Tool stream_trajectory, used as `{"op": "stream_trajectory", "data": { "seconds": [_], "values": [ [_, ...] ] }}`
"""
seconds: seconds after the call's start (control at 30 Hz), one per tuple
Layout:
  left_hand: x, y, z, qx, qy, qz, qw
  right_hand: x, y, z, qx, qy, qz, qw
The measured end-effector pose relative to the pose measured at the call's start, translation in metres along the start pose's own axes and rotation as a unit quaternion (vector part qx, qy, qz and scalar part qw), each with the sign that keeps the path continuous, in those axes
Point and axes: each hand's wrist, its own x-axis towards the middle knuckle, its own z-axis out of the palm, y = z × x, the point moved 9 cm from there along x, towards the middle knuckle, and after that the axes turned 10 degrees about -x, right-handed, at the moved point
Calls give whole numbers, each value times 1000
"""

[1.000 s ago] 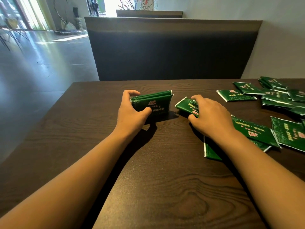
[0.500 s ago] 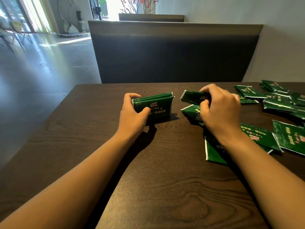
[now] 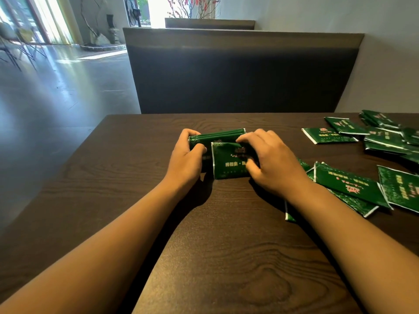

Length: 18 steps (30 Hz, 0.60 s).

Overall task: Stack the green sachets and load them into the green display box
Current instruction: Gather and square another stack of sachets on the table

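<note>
Sachet stack, glossy green, stands on edge mid-bench, gripped by the left grip; right grip pinches another sachet against it. Loose sachets litter the right edge.

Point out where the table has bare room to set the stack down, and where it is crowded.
Bare wood lies left of the left hand and along the table near edge between the forearms. Crowded: loose sachets right of the right hand.
</note>
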Motion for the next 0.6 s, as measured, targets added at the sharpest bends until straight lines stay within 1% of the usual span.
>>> {"op": "stream_trajectory", "data": {
  "seconds": [0.1,0.2,0.23,0.3,0.33,0.37,0.47,0.53,0.6],
  "values": [
    [-2,2,4,13,-27,5,1000,0,-1,-8,25,39,4,999],
    [-5,-5,13,-38,-70,-37,996,-1,1,-11,49,70,22,996],
    [-6,-6,15,-38,-85,-36,995,-1,2,-13,52,80,32,995],
    [-8,3,20,42,-105,18,993,-1,2,-14,46,91,48,994],
    [-8,4,21,81,-110,43,990,-1,1,-12,43,90,54,994],
    [-8,6,22,98,-108,55,988,-1,1,-10,45,84,61,994],
    [-8,8,21,102,-102,69,987,-2,2,3,103,29,78,991],
    [-10,10,23,102,-113,77,985,-3,-2,10,136,-12,66,988],
    [-11,12,26,108,-126,84,983,-4,-7,11,135,-19,47,990]
  ]
}}
